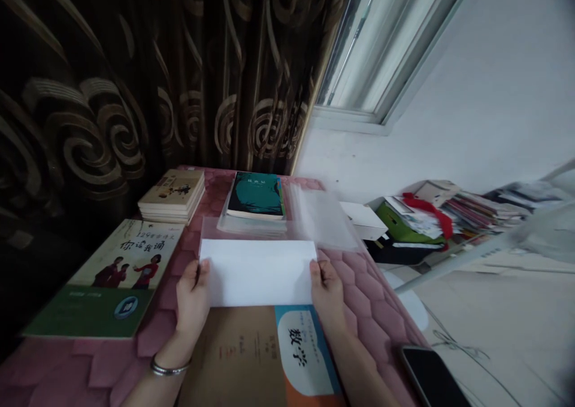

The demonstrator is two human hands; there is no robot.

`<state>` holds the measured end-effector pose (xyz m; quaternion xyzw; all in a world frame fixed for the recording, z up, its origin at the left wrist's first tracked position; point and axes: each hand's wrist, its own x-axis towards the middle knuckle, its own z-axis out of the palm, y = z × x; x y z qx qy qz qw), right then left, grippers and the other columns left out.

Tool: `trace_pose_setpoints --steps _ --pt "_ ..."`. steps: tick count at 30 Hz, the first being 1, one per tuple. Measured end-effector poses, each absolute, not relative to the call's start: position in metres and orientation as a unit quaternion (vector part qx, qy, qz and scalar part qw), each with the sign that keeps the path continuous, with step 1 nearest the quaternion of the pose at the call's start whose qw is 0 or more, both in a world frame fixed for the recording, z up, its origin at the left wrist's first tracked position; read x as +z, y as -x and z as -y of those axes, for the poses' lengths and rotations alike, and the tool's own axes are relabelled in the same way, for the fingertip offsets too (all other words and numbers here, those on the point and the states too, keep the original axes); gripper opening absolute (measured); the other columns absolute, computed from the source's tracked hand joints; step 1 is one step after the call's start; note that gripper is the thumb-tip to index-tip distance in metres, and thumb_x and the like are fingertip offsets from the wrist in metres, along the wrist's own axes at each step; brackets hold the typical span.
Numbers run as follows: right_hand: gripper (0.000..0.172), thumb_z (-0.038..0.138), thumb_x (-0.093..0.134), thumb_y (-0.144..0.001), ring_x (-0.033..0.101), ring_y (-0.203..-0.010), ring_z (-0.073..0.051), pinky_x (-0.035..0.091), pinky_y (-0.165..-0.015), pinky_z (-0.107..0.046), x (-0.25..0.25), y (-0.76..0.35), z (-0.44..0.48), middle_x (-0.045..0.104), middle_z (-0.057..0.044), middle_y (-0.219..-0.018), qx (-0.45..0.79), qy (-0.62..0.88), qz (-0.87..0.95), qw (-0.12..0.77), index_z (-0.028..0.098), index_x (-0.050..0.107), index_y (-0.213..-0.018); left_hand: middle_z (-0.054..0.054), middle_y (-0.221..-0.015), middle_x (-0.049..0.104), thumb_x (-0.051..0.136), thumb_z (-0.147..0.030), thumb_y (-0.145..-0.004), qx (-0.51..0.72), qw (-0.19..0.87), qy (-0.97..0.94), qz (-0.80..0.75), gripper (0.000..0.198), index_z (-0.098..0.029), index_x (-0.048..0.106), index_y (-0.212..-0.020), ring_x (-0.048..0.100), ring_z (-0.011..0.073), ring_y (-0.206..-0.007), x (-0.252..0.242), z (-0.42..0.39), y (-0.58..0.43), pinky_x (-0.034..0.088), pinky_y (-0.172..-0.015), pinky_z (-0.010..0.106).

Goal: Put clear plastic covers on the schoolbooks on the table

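My left hand and my right hand grip the two side edges of a clear plastic book cover with a white sheet along its near part. The thumbs press on top of the edges; the other fingers are partly hidden underneath. Below it, nearest to me, lies an open textbook, its brown back and blue-and-white front cover face up. The held cover overlaps the far edge of this book. A bracelet circles my left wrist.
A green-and-white book and a stack of tan books lie left. A teal book rests on plastic covers; more clear film spreads beside it. A phone lies at the right edge of the pink padded tablecloth.
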<state>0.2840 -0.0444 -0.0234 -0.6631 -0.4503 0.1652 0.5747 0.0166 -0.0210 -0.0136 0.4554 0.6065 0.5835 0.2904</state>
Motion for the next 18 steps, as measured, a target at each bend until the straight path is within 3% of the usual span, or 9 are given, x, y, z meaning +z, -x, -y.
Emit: trace_pose_setpoints --steps 5,14,18 --pt "0.034 0.059 0.054 -0.084 0.053 -0.064 -0.021 0.044 -0.055 -0.033 -0.019 -0.280 0.050 0.060 -0.001 -0.070 0.237 0.627 0.430 0.605 0.025 0.059 -0.081 -0.005 -0.058 0.043 0.056 -0.061 -0.077 0.586 0.294 -0.452 -0.605 0.044 -0.020 0.049 -0.065 0.037 0.0114 -0.057 -0.010 0.021 -0.019 0.029 -0.051 0.022" --pt "0.046 0.066 0.049 -0.084 0.043 -0.057 -0.016 0.037 -0.051 -0.029 -0.026 -0.285 0.048 0.047 0.003 -0.059 0.190 0.662 0.451 0.568 0.024 0.045 -0.065 -0.006 -0.056 0.040 0.057 -0.068 -0.073 0.584 0.317 -0.433 -0.609 0.051 -0.020 0.047 -0.062 0.037 0.0109 -0.056 -0.004 0.023 -0.021 0.030 -0.050 0.022" --pt "0.047 0.067 0.050 -0.083 0.043 -0.057 -0.016 0.037 -0.050 -0.028 -0.025 -0.282 0.050 0.047 0.003 -0.059 0.187 0.659 0.444 0.578 0.023 0.048 -0.067 -0.005 -0.056 0.043 0.061 -0.066 -0.071 0.595 0.331 -0.424 -0.597 0.049 -0.019 0.051 -0.063 0.038 0.0113 -0.055 0.002 0.024 -0.019 0.032 -0.051 0.023"
